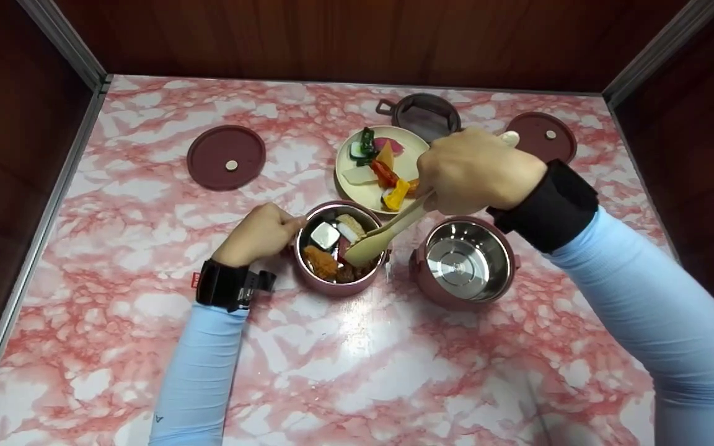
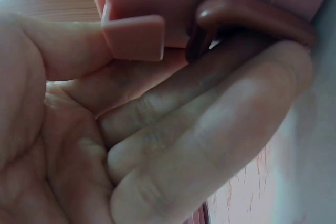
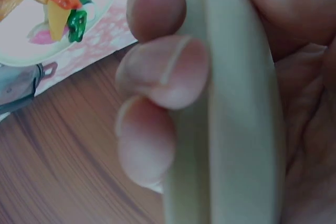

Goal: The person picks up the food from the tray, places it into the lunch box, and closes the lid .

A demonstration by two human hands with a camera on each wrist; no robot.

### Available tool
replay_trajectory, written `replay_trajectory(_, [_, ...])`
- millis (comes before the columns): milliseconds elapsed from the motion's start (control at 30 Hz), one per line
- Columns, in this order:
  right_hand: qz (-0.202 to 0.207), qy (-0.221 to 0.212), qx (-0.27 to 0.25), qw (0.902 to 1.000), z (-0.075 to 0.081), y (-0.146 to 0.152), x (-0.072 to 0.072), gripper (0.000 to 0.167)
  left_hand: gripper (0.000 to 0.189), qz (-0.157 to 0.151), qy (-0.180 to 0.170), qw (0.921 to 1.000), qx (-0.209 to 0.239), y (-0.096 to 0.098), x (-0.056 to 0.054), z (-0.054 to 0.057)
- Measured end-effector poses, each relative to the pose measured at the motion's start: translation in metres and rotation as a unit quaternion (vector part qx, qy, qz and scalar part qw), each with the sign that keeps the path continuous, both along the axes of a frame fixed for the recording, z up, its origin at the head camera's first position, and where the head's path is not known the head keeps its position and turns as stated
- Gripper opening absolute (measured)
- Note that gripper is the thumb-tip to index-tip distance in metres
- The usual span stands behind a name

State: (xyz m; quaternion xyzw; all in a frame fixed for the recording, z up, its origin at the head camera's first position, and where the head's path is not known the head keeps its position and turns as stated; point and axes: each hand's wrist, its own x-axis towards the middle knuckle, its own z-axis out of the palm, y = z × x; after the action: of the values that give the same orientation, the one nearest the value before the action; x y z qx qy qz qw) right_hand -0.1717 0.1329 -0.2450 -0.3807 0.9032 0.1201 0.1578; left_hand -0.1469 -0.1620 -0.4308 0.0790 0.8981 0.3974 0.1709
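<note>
My left hand grips a pink pot with a steel inside. In the left wrist view its thumb lies at a pink tab and its fingers curl under a brown handle. Inside the pot are a white piece, an orange fried-looking piece and other food pieces. My right hand holds cream-coloured tongs, fingers wrapped round both arms. The tongs' tips reach down into the pot over the food. What lies between the tips is hidden.
A second pink pot, with bare steel inside, stands to the right. Behind is a cream plate of colourful food pieces. A dark handled lid and two maroon lids lie farther back. Wood-look panels bound the table.
</note>
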Motion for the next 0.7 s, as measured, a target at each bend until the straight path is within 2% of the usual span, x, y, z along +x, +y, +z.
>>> replay_trajectory(267, [0.037,0.031,-0.018,0.9987,-0.004,-0.002,0.008,0.006,0.051,0.000,0.009,1.0000,0.001,-0.001,0.000,-0.001])
replay_trajectory(467, [-0.029,0.005,-0.012,0.9995,0.002,0.008,0.010,0.014,0.051,0.001,0.009,1.0000,0.002,-0.001,0.000,-0.002])
replay_trajectory(567, [-0.043,0.012,-0.053,0.9976,0.007,0.025,0.010,0.022,0.051,0.002,0.011,0.9999,0.001,0.000,0.000,-0.002])
replay_trajectory(700, [-0.043,0.064,-0.143,0.9867,0.007,0.052,0.011,0.023,0.050,0.001,0.012,0.9999,0.004,0.001,0.001,0.000])
